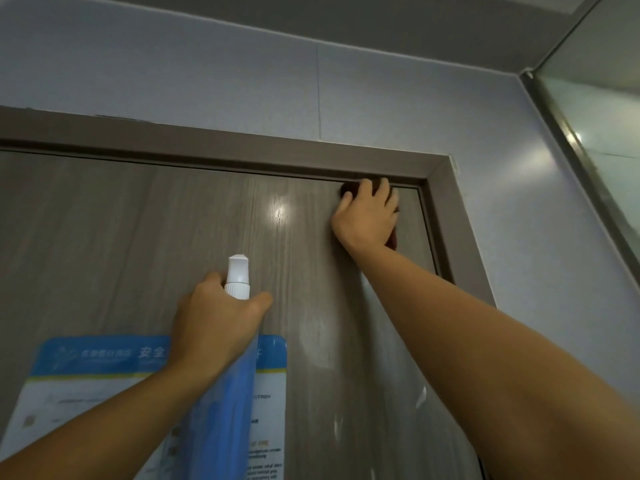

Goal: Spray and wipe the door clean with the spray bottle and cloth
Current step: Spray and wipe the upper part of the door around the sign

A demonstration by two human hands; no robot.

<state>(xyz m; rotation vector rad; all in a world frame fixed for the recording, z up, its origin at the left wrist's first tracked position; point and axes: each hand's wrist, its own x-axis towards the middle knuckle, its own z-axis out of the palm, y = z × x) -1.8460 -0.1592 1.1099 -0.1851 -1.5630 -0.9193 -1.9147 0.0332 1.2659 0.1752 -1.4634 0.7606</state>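
A grey wood-grain door (138, 244) fills the view from below. My left hand (218, 323) grips the neck of a spray bottle (238, 271) with a white nozzle and a translucent blue body, held upright in front of the door. My right hand (369, 213) presses a dark reddish cloth (346, 192) flat against the door's top right corner, just under the frame. Most of the cloth is hidden beneath the hand. Wet streaks shine on the door below my right arm.
A brown door frame (450, 216) runs along the top and right. A blue and white notice (86, 375) is stuck on the door at lower left. Pale wall (381, 98) lies above, and a glass partition (609, 116) stands at far right.
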